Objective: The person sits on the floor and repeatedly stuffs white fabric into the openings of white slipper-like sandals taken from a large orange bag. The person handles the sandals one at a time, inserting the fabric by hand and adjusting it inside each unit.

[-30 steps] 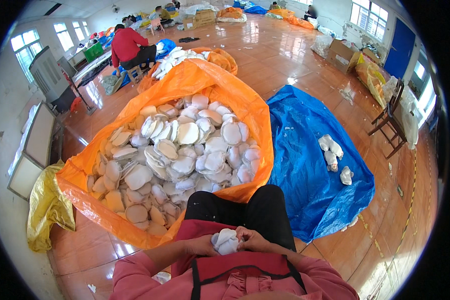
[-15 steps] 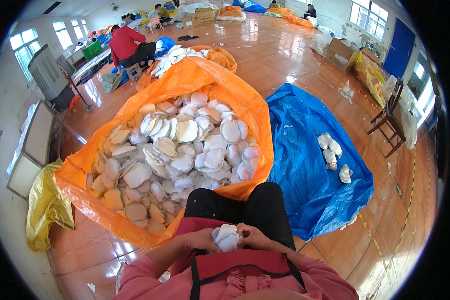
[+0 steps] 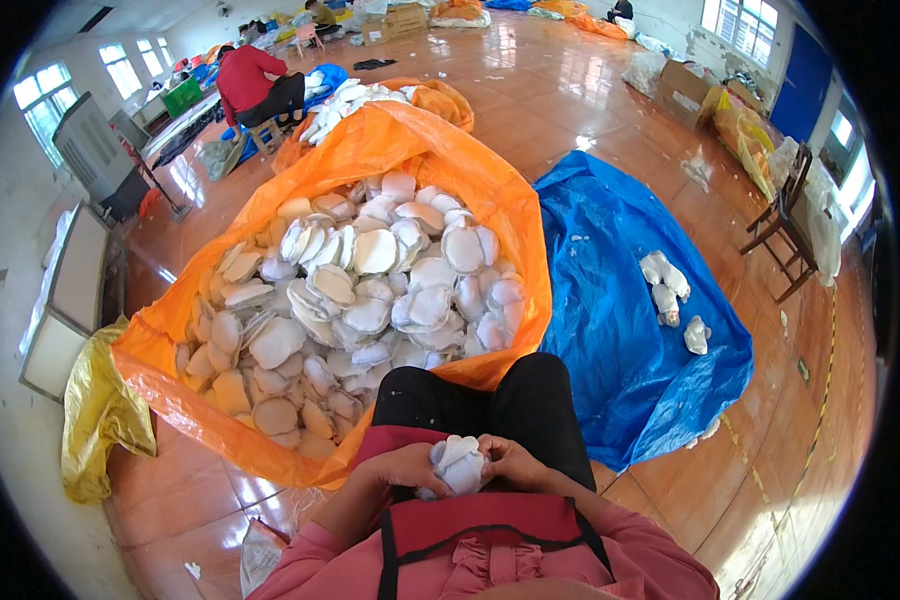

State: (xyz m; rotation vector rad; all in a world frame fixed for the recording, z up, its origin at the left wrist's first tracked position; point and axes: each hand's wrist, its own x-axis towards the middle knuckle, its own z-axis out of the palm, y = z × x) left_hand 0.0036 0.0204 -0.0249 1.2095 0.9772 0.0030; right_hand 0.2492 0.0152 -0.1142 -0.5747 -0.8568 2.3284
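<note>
At the far left, a crumpled yellow sack lies against the wall. Farther back, a person in a red top sits on a low wooden stool, facing away. Next comes a large orange bag, spread open on the tiled floor and heaped with flat, rounded white pieces. Just in front of its near edge, over the lap, the left hand cups the left side of a bunched white bundle; the right hand pinches its right side — both hands are nearly closed, with the bundle between them. To the right, a blue sheet carries similar small white bundles — some clustered, one slightly apart. Rightmost stands a dark wooden chair.
</note>
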